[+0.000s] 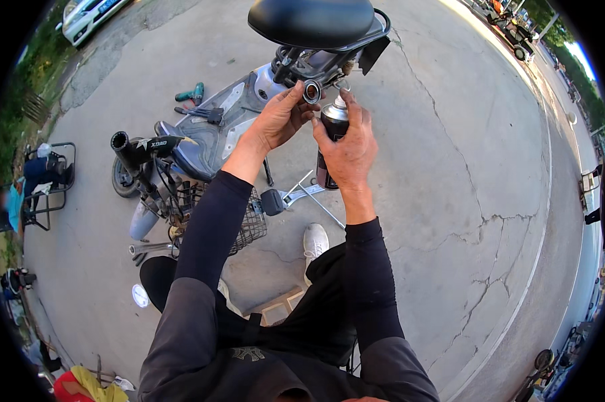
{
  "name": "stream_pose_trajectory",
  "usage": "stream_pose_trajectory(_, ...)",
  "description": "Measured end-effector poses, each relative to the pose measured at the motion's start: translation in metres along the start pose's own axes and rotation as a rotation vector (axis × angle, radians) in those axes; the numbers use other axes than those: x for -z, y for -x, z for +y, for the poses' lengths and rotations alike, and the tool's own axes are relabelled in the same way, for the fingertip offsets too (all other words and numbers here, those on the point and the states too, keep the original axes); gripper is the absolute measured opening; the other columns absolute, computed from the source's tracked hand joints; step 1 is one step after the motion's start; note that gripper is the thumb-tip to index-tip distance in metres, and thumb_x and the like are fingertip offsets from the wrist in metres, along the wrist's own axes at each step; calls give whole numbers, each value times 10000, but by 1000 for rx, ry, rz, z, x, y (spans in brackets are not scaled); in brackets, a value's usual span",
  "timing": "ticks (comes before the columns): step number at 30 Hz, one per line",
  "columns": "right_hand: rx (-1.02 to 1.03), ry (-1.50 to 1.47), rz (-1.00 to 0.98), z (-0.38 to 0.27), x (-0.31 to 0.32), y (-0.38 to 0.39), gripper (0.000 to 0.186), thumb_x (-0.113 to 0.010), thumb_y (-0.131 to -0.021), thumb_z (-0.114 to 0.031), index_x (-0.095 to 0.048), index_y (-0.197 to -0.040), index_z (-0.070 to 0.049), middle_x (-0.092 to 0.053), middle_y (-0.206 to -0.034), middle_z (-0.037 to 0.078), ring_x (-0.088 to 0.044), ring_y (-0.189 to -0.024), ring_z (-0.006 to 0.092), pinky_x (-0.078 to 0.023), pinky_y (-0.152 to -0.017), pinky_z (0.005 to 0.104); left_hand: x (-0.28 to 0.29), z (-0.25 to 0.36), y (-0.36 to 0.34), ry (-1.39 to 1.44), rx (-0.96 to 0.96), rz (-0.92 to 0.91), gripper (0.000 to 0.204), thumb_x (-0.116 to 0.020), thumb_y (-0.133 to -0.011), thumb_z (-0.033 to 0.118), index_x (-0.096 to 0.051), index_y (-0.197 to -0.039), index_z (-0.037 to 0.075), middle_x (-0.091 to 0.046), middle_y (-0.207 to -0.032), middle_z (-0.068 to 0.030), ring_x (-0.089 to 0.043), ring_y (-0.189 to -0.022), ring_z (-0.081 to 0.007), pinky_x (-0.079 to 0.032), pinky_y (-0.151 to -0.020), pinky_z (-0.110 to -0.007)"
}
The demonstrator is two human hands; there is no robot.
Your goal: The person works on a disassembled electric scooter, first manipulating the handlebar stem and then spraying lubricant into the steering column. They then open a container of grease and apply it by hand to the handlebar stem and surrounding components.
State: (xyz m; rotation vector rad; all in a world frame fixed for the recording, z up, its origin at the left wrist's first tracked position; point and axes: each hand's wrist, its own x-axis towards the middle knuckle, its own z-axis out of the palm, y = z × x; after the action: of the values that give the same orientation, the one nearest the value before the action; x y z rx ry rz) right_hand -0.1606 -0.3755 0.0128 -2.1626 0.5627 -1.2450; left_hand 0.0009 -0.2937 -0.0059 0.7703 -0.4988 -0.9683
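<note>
Holding one spray can (332,137) — right hand (348,149); left hand (278,120) pinches one bearing ring (312,91).

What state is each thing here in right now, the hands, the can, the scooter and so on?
Left hand: pinching a small metal ring.
Right hand: gripping a dark spray can, upright, nozzle beside the ring.
Scooter: lying tipped on the concrete.
Seat: attached.
Wire basket: on its side.
Cordless drill: lying on the ground.
</note>
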Motion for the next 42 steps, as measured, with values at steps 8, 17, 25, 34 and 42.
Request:
stream_pose_trajectory(8, -163, 50, -90, 6, 0, -3, 628, -822, -784, -312, -615, -1362, -180, -674, -1154, 149, -711, -972, 364, -568, -801, 452, 0, -25, -27, -2, 65, 21, 428, -612, -1046, 399, -617, -1289, 47, -679, -1251, -58, -623, -1173, -210, -498, -1061, -405)
stream_pose_trajectory(17, -121, 55, -16, 17, -9, -4, 618, -825, -772, -295, -608, -1341, -191, -654, -1099, 163, -715, -877, 402, -572, -724, 483, -12, -23, -25, -26, 105, 49, 392, -614, -1054, 349, -616, -1296, 41, -671, -1225, -65, -624, -1175, -211, -495, -1067, -415)
stream_pose_trajectory(25, -120, 22, -36, 16, -11, -4, 620, -825, -765, -287, -606, -1336, -185, -655, -1121, 165, -713, -893, 403, -574, -753, 484, -11, -25, -26, -7, 103, 61, 383, -630, -1049, 323, -616, -1305, 39, -677, -1219, -71, -637, -1144, -205, -514, -1039, -412)
stream_pose_trajectory(34, -117, -40, -72, 7, -5, -4, 614, -816, -759, -283, -615, -1331, -182, -666, -1107, 159, -710, -911, 400, -574, -765, 480, -15, -27, -27, -31, 76, 119, 452, -623, -1053, 309, -552, -1424, 61, -646, -1240, -63, -613, -1177, -195, -510, -1039, -407)
stream_pose_trajectory(42, -205, -25, -184, 3, -1, -2, 615, -814, -770, -259, -606, -1340, -153, -698, -1176, 156, -700, -1029, 371, -556, -865, 457, -9, -28, -37, -33, 40, 121, 422, -616, -1054, 300, -566, -1421, 97, -663, -1249, -75, -616, -1131, -198, -504, -997, -410)
